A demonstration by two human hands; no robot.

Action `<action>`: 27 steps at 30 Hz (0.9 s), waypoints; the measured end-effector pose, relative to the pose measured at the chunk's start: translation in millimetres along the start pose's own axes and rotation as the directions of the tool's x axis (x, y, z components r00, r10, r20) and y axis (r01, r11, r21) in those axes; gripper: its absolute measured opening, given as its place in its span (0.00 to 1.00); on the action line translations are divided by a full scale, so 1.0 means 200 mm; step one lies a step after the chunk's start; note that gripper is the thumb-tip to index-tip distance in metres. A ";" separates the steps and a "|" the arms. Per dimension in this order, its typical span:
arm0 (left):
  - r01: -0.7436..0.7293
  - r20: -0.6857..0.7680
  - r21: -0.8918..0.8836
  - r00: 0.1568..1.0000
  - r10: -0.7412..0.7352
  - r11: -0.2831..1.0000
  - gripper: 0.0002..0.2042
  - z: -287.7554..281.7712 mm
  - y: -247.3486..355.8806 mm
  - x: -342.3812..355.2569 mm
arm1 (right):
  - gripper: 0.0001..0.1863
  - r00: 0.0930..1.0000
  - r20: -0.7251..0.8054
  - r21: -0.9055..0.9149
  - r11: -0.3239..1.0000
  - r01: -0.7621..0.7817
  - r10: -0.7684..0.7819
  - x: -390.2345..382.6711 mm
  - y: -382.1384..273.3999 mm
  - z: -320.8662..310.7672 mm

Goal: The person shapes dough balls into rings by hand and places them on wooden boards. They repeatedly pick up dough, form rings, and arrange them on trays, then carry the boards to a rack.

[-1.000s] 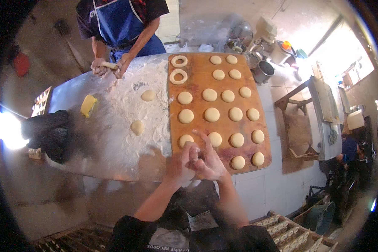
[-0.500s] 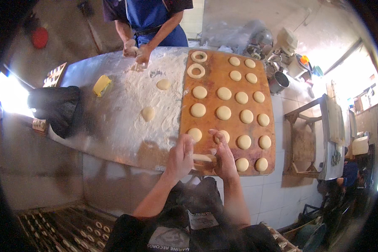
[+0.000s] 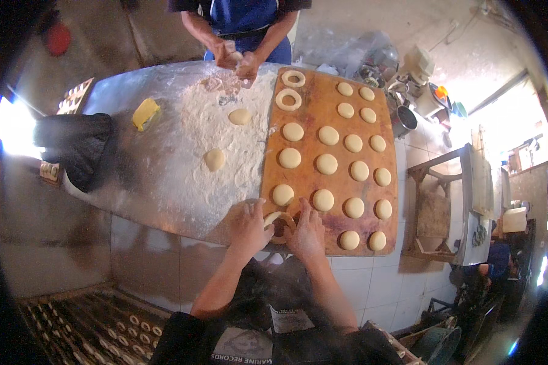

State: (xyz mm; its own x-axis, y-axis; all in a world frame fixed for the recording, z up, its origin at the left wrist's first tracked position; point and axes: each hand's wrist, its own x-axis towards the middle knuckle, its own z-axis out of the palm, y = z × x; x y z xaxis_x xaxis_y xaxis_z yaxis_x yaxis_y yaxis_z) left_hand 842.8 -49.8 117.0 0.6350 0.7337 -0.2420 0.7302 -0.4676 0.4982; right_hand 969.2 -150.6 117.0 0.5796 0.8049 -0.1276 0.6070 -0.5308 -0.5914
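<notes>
Between my two hands is a pale dough ring (image 3: 279, 216), over the near left corner of the wooden board (image 3: 323, 182). My left hand (image 3: 248, 227) grips its left side and my right hand (image 3: 307, 232) its right side, fingers curled at the edges. The ring's near part is partly hidden; whether it rests on the board I cannot tell. Just beyond it lies a round dough piece (image 3: 283, 194), and another dough round (image 3: 323, 199) is near my right fingertips. Several more flat rounds stand in rows on the board, with two shaped dough rings (image 3: 288, 99) at its far left corner.
Left of the board the metal table (image 3: 173, 176) is dusted with flour (image 3: 201, 131) and holds two dough pieces (image 3: 214, 159). A yellow block (image 3: 146, 114) and a black bag-like thing (image 3: 82, 149) lie farther left. Across the table a co-worker's hands (image 3: 240, 62) handle dough.
Both my hands have shifted left and closer together with the dough ring, which now shows as a wider loop. The view has shifted slightly. The co-worker's hands have moved right.
</notes>
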 end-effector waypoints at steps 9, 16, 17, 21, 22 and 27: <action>-0.285 -0.146 0.099 0.944 0.297 0.953 0.16 -0.06 0.09 0.35 | 0.19 0.950 -0.294 -0.115 0.983 -0.143 0.104 0.20 0.24 -0.10; -0.268 0.059 -0.628 0.920 0.388 0.730 0.12 -0.10 -0.11 0.44 | 0.16 0.986 -0.116 -0.070 0.989 -0.130 0.121 0.37 0.07 -0.16; -0.321 -0.087 -0.724 0.920 0.381 0.611 0.14 0.01 -0.24 0.51 | 0.16 0.986 -0.105 -0.046 0.989 -0.138 0.133 0.39 0.00 -0.16; -0.328 -0.207 -0.685 0.944 0.258 0.651 0.12 -0.38 -0.45 0.66 | 0.16 0.997 -0.052 0.092 0.995 -0.047 0.052 0.49 -0.31 -0.09; -0.312 -0.194 -0.668 0.949 0.247 0.676 0.11 -0.48 -0.52 0.73 | 0.16 0.998 -0.057 0.137 0.990 0.018 -0.010 0.54 -0.37 -0.04; -0.359 -0.230 -0.247 0.924 0.306 0.900 0.13 -0.61 -0.79 1.01 | 0.15 0.992 0.030 0.230 0.966 0.115 -0.125 0.77 -0.51 0.27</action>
State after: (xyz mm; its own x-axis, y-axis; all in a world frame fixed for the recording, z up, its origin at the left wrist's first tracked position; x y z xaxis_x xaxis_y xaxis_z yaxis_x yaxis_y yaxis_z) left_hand 824.4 231.9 90.8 0.7516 0.6485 0.1205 0.3667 -0.5627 0.7409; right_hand 967.2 42.7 114.1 0.4823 0.8727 -0.0765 0.5280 -0.3593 -0.7695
